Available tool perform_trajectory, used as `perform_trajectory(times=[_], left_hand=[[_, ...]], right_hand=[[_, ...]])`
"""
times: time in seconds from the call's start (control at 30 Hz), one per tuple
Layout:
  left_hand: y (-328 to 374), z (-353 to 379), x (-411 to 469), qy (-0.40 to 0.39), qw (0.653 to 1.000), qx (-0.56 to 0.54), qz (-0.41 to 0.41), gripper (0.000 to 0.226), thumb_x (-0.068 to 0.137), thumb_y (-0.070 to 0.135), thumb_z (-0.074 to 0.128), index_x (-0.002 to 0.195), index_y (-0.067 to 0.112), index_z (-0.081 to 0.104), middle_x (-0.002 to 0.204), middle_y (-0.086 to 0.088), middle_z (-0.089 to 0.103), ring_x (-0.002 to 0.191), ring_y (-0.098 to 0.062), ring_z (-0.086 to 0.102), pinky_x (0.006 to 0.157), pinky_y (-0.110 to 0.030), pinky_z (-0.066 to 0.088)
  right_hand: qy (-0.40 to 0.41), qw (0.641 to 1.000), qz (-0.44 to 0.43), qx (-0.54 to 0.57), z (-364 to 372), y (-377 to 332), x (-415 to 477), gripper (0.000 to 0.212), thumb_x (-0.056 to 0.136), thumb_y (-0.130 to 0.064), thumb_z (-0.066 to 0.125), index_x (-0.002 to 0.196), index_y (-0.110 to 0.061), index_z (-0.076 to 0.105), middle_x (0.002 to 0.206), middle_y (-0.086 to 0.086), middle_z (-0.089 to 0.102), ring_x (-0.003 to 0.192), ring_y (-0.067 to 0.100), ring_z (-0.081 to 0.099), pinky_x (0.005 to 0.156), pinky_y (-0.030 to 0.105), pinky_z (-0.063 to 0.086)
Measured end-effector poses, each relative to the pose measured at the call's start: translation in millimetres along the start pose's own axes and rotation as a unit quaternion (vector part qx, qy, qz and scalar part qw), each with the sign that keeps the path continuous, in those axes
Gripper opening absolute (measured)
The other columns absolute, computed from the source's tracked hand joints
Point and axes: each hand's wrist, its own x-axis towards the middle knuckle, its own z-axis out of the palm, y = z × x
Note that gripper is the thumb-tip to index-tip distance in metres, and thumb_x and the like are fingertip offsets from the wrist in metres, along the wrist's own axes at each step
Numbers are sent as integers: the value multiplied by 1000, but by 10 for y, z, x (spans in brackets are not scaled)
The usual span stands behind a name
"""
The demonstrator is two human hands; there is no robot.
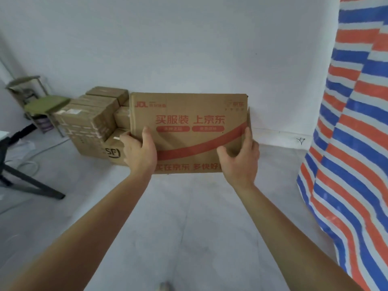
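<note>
A brown cardboard box (pixel 189 122) with red print and a red curved band is held up in front of me, its broad printed face toward the camera. My left hand (pixel 139 151) grips its lower left edge, thumb on the front face. My right hand (pixel 240 158) grips the lower right corner, thumb on the front and fingers round the right side edge. The far side of the box is hidden.
A stack of several sealed cardboard boxes (pixel 92 120) stands on the floor at the left, one marked SF (pixel 113 153). A green stool (pixel 45 106) and a dark table leg (pixel 31 181) are further left. A striped tarp (pixel 352 127) hangs at the right. A white wall is behind.
</note>
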Motion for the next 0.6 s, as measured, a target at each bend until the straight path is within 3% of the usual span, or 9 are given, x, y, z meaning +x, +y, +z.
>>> perform_trajectory(times=[0.17, 0.27, 0.3, 0.37, 0.47, 0.53, 0.6], left_hand=[[11, 282, 1368, -48, 998, -32, 22, 57, 84, 48, 50, 129, 19, 32, 124, 0, 51, 120, -30, 50, 104, -55, 42], [177, 465, 2052, -77, 987, -90, 108, 49, 91, 22, 55, 132, 13, 30, 126, 3, 49, 115, 0, 53, 100, -31, 48], [211, 550, 2285, -79, 983, -98, 133, 50, 92, 16, 54, 134, 9, 29, 128, 1, 48, 114, 4, 52, 99, -25, 48], [248, 760, 2690, -76, 979, -103, 160, 53, 89, 15, 54, 134, 8, 28, 132, -6, 45, 121, -7, 50, 102, -30, 48], [211, 1149, 3277, -85, 981, -81, 153, 58, 83, 26, 57, 134, 15, 30, 132, -3, 46, 124, -17, 48, 106, -41, 45], [107, 1452, 3697, -86, 985, -64, 133, 60, 79, 36, 57, 131, 25, 30, 133, 1, 47, 125, -21, 47, 108, -48, 42], [0, 1753, 4114, -84, 989, -43, 117, 62, 75, 42, 57, 129, 29, 29, 134, 2, 47, 125, -24, 47, 109, -53, 40]], right_hand=[[37, 998, -3, 42, 1048, -348, 882, 92, 83, -41, 66, 160, -24, 19, 152, 0, 36, 139, 17, 34, 111, 36, 35], [65, 994, -29, 80, 1488, -537, 1416, 95, 82, -29, 65, 160, -12, 14, 150, 7, 36, 128, 4, 35, 99, -3, 22], [75, 993, -36, 81, 1637, -569, 1589, 95, 81, -24, 66, 160, -9, 14, 149, 9, 34, 121, -3, 35, 92, -9, 22], [92, 990, -51, 94, 1892, -599, 1915, 94, 79, -21, 66, 158, -9, 17, 147, 10, 32, 112, -20, 34, 89, -5, 29], [97, 987, -53, 112, 2309, -525, 2475, 87, 80, -14, 70, 154, -11, 25, 143, 7, 35, 114, -29, 29, 87, -4, 33], [99, 987, -45, 116, 2649, -426, 2879, 83, 79, -16, 72, 151, -14, 31, 140, 4, 37, 115, -23, 34, 87, -3, 35], [92, 988, -31, 124, 3005, -300, 3280, 83, 79, -25, 74, 150, -18, 32, 140, 1, 37, 117, -9, 43, 92, 6, 38]])
